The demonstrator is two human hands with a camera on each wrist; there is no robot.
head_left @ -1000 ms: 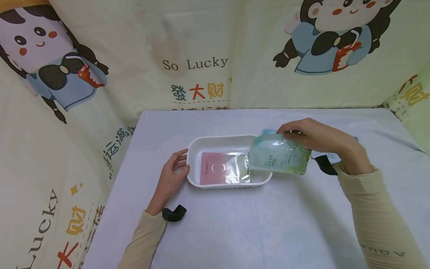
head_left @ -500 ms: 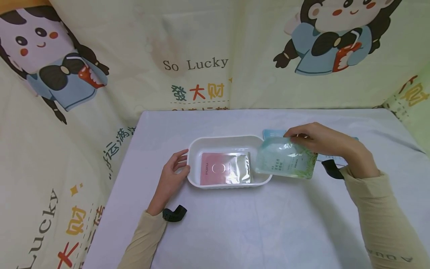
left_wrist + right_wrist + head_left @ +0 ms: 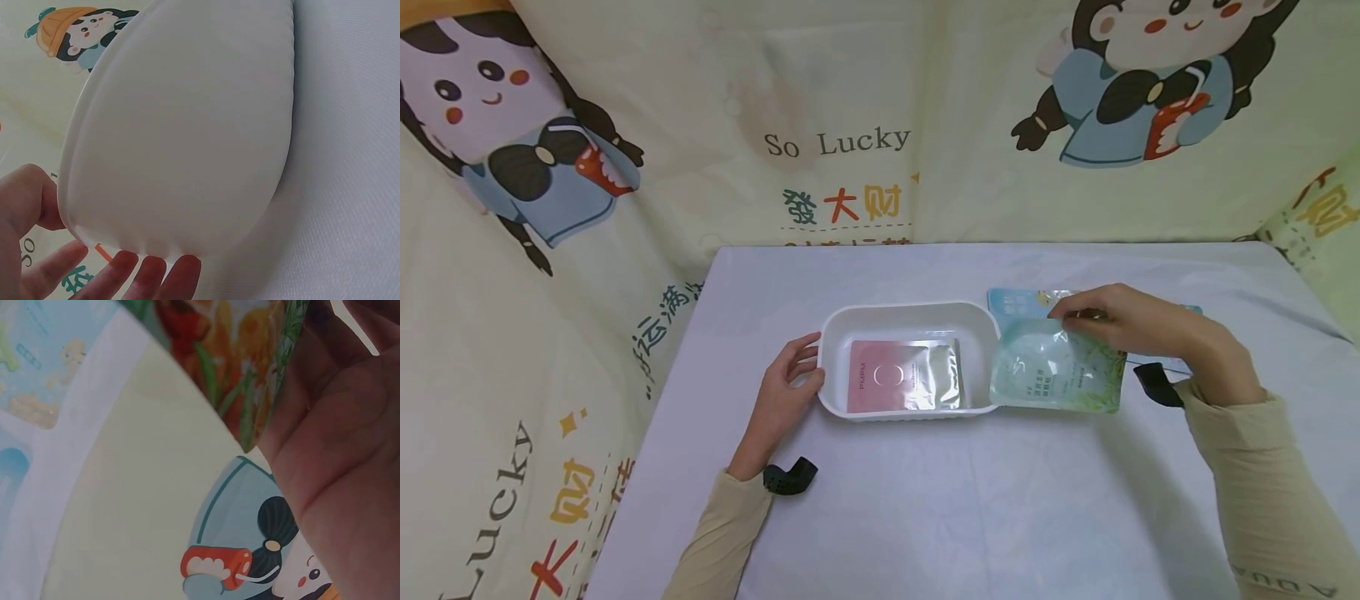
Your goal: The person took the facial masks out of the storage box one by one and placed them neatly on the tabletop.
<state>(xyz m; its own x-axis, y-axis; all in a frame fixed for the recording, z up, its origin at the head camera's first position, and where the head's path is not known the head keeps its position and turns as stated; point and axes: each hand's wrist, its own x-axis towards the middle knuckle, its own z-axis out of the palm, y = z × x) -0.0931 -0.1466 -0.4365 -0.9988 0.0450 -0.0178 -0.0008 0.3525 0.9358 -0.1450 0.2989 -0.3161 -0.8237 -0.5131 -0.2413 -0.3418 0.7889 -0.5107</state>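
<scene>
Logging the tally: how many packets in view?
4: pink-silver packet in the white tray; green packet in the right hand; blue packet behind it; second blue packet partly hidden by that hand. Others may be hidden.

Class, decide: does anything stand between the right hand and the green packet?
Nothing visible does: the right hand pinches the green packet directly by its far edge. The blue packet shows beyond, not between them.

Packet [image 3: 904, 377] in tray [image 3: 904, 309], pouch [image 3: 1045, 375] at tray's right, another packet [image 3: 1013, 302] behind pouch.
</scene>
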